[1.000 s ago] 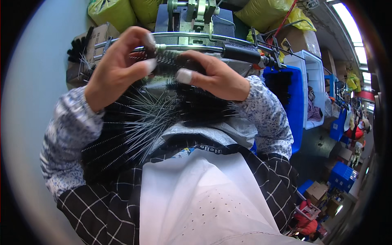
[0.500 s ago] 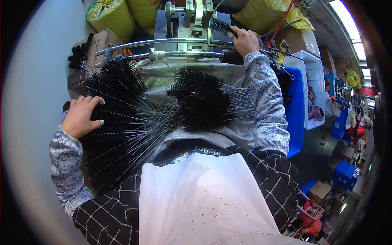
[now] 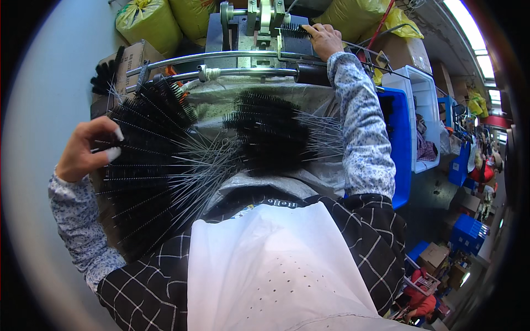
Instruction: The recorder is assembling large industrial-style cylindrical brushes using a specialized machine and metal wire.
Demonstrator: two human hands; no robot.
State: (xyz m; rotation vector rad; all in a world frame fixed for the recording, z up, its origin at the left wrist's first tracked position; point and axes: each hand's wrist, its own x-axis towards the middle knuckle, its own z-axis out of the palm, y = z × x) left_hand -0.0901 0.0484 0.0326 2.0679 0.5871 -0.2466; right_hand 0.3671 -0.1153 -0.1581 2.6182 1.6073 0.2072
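At the far side, my right hand (image 3: 327, 42) grips one end of a black twisted-wire brush (image 3: 291, 30). The brush's other end reaches in at the metal machine (image 3: 266, 25). To the left, my left hand (image 3: 87, 150) is raised beside a fanned pile of black wire-stemmed brushes (image 3: 138, 171). Its thumb and forefinger are bent but apart, white covers on their tips, and nothing shows between them. A second bundle of black brushes (image 3: 268, 132) lies in front of me, bare wire stems pointing right.
Two metal rods (image 3: 248, 72) cross in front of the machine. A cardboard box (image 3: 138, 58) with more brushes stands at the far left, yellow sacks (image 3: 148, 27) behind it. Blue (image 3: 402, 165) and white bins (image 3: 425, 121) stand on the right. Other people are in the background.
My left hand has drawn left and toward me, its fingers curling more. My right hand has shifted slightly left and away from me with the brush, moving it further in at the machine.
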